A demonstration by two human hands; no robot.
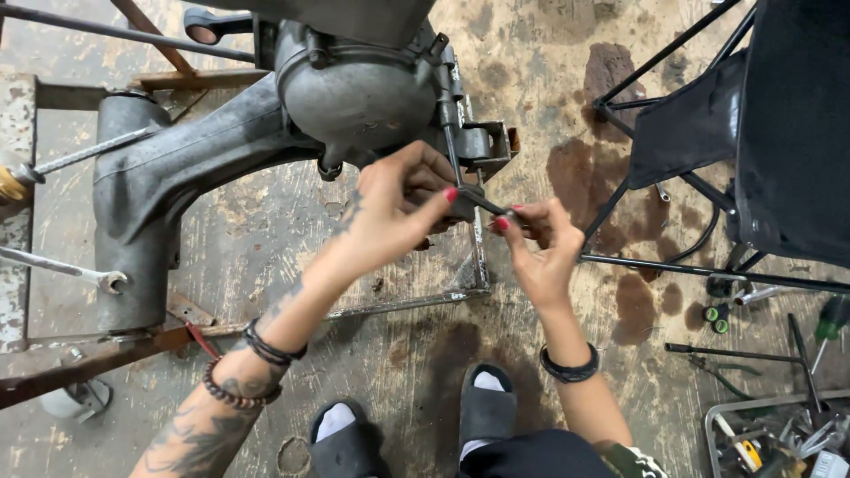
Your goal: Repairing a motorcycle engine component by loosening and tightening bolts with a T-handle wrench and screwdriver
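Below the engine casing (354,88), both hands (469,221) grip a dark tool (485,202).

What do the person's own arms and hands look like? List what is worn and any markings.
The left hand has red-painted nails; its forearm carries dark tattoos, a black band and a brown beaded bracelet. The right hand also has red nails, with one black wristband. No sleeves cover either forearm.

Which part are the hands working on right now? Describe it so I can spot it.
Start at the big grey machine head. Below its right side, both hands meet on a thin dark metal rod, the only loose part pinched between red-nailed fingertips.
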